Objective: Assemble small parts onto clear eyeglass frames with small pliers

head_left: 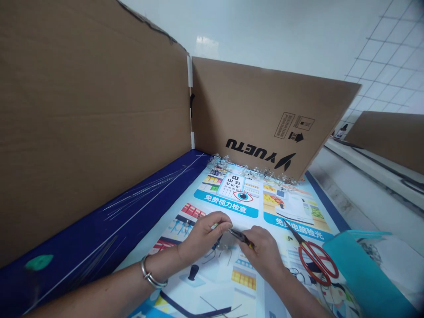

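Over the printed poster, my right hand is closed around a pair of pliers with dark jaws and a bit of yellow on the grip. The jaws point left, to the fingertips of my left hand. Thumb and forefinger of that hand are pinched together at the plier tips; what lies between them is too small to make out. Below the hands, thin wire pieces rest on the poster. Red-handled scissors lie to the right of my right hand.
Cardboard panels stand at the left and at the back. Small clear and wiry pieces line the back panel's foot. Thin strands and a green piece lie on the blue border. A teal container stands at the right.
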Available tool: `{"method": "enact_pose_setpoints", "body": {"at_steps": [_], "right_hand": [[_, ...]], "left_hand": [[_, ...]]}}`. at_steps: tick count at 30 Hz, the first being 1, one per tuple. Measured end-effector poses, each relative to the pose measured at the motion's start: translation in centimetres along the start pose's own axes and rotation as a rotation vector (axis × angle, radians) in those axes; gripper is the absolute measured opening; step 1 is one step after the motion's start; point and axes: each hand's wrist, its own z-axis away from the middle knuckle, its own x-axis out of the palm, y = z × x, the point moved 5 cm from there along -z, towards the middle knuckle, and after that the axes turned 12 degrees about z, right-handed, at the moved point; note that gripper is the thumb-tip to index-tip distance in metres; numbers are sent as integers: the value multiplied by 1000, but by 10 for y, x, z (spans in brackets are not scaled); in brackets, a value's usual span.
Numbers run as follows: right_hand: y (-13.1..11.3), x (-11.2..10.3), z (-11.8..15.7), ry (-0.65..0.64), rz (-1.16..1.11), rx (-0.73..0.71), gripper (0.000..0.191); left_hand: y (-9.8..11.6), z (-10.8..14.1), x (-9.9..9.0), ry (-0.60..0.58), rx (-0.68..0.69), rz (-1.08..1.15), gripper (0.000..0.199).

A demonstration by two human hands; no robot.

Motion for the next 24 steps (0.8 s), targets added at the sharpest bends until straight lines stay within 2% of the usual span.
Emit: {"method": "enact_pose_setpoints", "body": {"at_steps": [7, 13, 24], "right_hand": [[-4, 1, 0, -29, 14, -21, 11], [-7, -3, -1, 9, 10, -69, 14], [-8, -2, 1, -13, -55, -67, 14]], "left_hand": [[-6, 0, 0, -24, -26, 9, 20], [-8, 0, 1, -48, -49, 68, 19], [-16, 0, 4, -109, -144, 218, 19]]}}
